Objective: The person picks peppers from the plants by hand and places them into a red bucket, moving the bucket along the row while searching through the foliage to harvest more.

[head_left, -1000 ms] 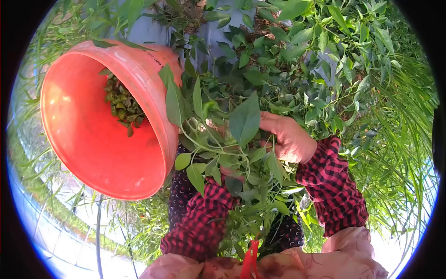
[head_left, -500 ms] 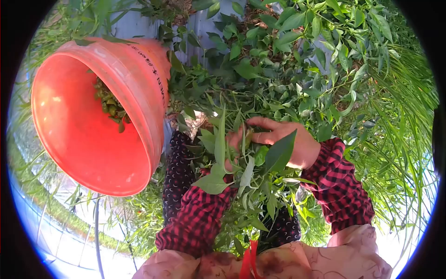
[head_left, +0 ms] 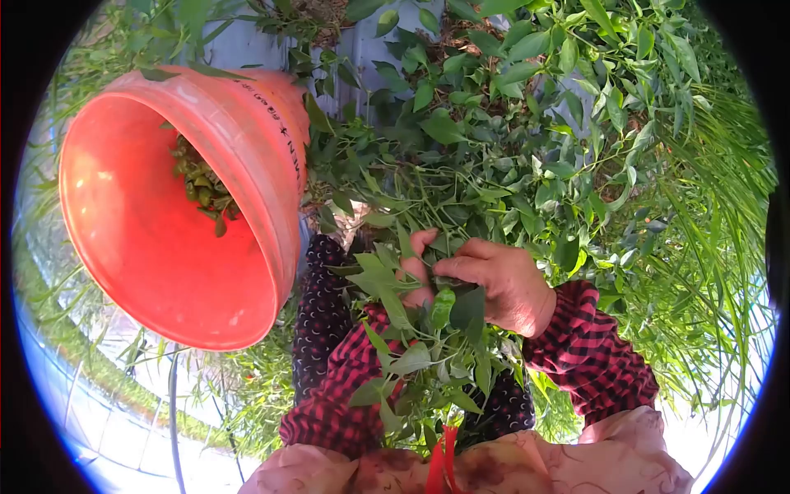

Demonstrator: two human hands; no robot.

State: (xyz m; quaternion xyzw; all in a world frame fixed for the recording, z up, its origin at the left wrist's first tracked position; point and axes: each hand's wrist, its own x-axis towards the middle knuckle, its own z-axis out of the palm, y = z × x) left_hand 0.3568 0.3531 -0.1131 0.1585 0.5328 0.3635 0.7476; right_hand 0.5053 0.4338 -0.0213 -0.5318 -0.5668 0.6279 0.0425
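Observation:
Partly covered by leaves, my left hand (head_left: pixel 417 270) has its fingers curled around leafy stems of a pepper plant (head_left: pixel 411 358). My right hand (head_left: pixel 504 284) is close beside it on the right, thumb and fingertips pinched together among the leaves. What lies in that pinch is hidden. Just below the fingers of both hands hangs a glossy green pepper (head_left: pixel 442 309). To the left, a large orange-red bucket (head_left: pixel 177 292) leans with its mouth facing me. Small green peppers (head_left: pixel 203 185) mixed with bits of leaf lie inside it.
Dense pepper plants (head_left: pixel 510 148) spread ahead of my hands, over pale plastic sheeting (head_left: pixel 354 62). Tall grass (head_left: pixel 716 214) grows along the right side. My legs in dark patterned trousers (head_left: pixel 321 309) are under the foliage, and a thin pole (head_left: pixel 174 412) stands at lower left.
My right hand has moved down towards me, its fingers now more curled. My left hand shows more clearly between the leaves. The branch leaves have shifted, and the green pepper has come into view.

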